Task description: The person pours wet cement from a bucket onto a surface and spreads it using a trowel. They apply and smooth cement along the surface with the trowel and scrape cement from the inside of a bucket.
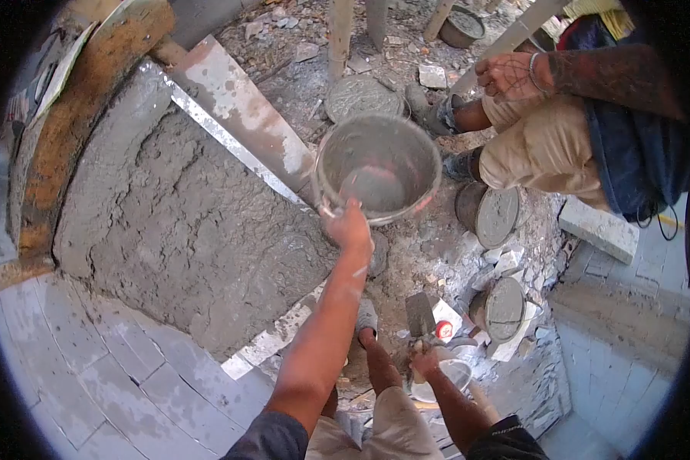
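Far left, a curved wooden form (42, 207) borders a wide bed of wet mortar (199, 230). The mortar is laid across most of the enclosed patch; smoother near the form, lumpy and ridged through the middle, so placing looks well along, levelling only partial. A pale straight strip (230, 148) runs along its upper edge. Left hand (349, 228) at the mortar's right end, fingers closed on the rim area of a bucket (341, 157); inside, grey residue, seemingly little load. Lower, right hand (425, 360) has its fingers wrapped round the handle of a trowel (419, 314), blade pointing away. Further right, two mortar-filled tubs (498, 218) (506, 309) sit on rubble, contents apparently unused. Beyond, another person (544, 149), knees bent.
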